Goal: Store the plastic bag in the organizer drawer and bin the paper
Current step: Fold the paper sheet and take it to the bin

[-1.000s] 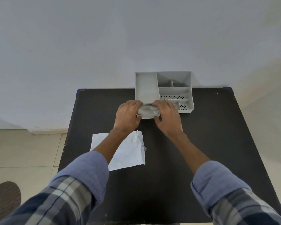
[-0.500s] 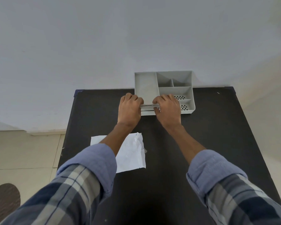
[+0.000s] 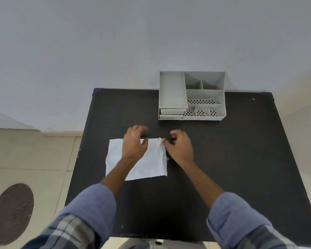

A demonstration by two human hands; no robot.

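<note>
Both hands are over the crumpled white paper (image 3: pixel 147 160), which lies flat on the black table (image 3: pixel 241 159), left of centre and well short of the organizer. Left hand (image 3: pixel 135 143) sits above the sheet's upper middle, fingers loosely curled, thumb near the top edge; it holds nothing, and I can't tell if the palm touches the paper. Right hand (image 3: pixel 180 145) is at the sheet's upper right corner, fingers curled inward, fingertips just at or beside the raised corner edge; motion blur hides whether it pinches the paper or only hovers. Grey organizer (image 3: pixel 205 95) stands at the table's far edge against the wall (image 3: pixel 115 42), right of centre, apart from both hands. Its open top compartments look empty; several have perforated floors. Two small drawers (image 3: pixel 171 113) are stacked at its front left, under the long tray compartment, both pushed in flush or nearly so. Plastic bag is not visible anywhere, so I can't confirm its location from this view. Both forearms are bare below rolled blue cuffs (image 3: pixel 97 200) on a plaid shirt. A round dark brown mat (image 3: pixel 11 212) lies on the tiled floor left of the table.
</note>
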